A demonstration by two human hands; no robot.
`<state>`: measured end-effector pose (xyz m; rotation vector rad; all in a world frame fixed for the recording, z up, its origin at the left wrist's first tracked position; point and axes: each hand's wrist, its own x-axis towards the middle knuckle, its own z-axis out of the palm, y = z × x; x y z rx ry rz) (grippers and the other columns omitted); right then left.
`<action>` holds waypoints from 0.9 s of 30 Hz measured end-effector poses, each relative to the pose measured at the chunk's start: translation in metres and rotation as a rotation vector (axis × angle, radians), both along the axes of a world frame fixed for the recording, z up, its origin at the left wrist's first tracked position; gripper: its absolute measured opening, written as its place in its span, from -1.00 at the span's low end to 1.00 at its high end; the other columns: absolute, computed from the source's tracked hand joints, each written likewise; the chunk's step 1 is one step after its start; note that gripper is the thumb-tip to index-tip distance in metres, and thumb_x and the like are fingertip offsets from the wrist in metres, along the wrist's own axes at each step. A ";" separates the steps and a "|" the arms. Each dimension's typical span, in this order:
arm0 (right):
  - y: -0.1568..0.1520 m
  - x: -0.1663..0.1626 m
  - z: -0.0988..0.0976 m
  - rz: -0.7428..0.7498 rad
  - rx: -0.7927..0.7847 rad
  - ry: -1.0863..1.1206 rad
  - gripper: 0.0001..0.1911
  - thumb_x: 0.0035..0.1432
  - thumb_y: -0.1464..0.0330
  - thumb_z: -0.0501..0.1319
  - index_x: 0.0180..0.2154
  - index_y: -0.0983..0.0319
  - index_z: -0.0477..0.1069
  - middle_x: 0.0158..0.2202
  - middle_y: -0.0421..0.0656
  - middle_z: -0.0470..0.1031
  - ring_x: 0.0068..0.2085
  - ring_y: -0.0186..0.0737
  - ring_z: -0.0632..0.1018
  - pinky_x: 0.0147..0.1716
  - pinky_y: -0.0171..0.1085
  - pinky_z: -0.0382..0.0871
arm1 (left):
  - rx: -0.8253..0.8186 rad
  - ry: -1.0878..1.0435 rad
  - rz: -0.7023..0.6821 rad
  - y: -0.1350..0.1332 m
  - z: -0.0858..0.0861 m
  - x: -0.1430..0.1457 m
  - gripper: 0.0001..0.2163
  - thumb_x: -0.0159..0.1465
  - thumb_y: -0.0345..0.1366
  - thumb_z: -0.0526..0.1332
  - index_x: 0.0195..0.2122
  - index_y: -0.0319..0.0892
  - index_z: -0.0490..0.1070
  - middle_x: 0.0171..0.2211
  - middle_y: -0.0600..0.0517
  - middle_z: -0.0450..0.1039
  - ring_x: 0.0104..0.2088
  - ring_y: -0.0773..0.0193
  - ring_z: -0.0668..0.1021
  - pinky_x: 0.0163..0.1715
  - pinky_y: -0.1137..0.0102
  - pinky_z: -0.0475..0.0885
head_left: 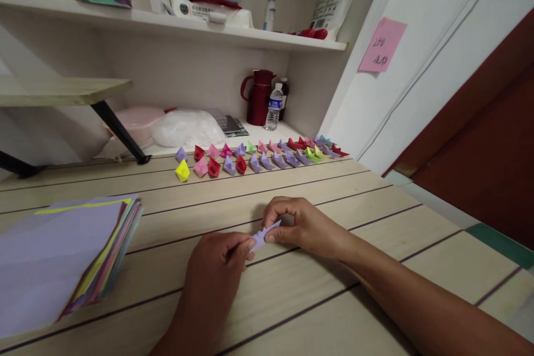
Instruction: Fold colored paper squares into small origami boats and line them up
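Fingers (272, 211) crooked around lilac paper (259, 240)

Counted: two hands, left hand (212, 267) and right hand (301, 223); one folded lilac paper (259, 240); one stack of coloured sheets (62, 256). Two rows of paper boats (255, 164) were noted, total unresolved where crowded. One red jug (259, 99), one pink note (382, 45) were recorded.

The bare left forearm (181, 328) rises from the bottom edge of the view, and the left grip (219, 261) turns inward with thumb and fingers pinched together. From the lower right, the bare right forearm (400, 289) slants across to the right grip (294, 225), its forefinger arched above an outstretched thumb. Both sets of fingertips sit near each other, slightly apart.
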<state>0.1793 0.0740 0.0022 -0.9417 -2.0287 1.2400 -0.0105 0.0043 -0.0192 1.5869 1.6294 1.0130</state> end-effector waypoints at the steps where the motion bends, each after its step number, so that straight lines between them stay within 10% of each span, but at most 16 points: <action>1: 0.000 0.000 0.000 -0.004 0.031 -0.021 -0.90 0.04 0.38 0.39 -0.41 0.26 0.51 -0.37 -0.18 0.50 -0.34 -0.27 0.46 -0.35 -0.33 0.30 | -0.007 0.007 0.004 0.000 0.000 0.000 -0.76 0.20 -0.16 0.14 -0.55 -0.05 0.51 -0.59 0.16 0.51 -0.54 0.30 0.50 -0.48 0.42 0.29; 14: -0.002 0.000 0.000 0.015 0.250 -0.015 -0.62 0.02 0.47 0.42 -0.16 0.14 0.34 -0.11 -0.17 0.49 -0.12 -0.19 0.49 -0.11 -0.21 0.35 | 0.122 0.000 0.206 -0.001 -0.005 -0.003 -0.83 0.18 -0.12 0.24 -0.34 0.03 0.61 -0.45 0.14 0.61 -0.48 0.25 0.57 -0.41 0.38 0.39; 27: 0.001 0.000 0.003 0.112 0.482 0.001 -0.80 0.13 0.52 0.36 -0.25 0.18 0.41 -0.08 -0.11 0.48 -0.03 -0.20 0.48 -0.04 -0.25 0.34 | 0.487 0.218 0.201 0.003 -0.023 -0.009 -0.82 0.27 -0.08 0.21 -0.32 0.06 0.59 -0.46 0.18 0.59 -0.43 0.26 0.56 -0.27 0.32 0.42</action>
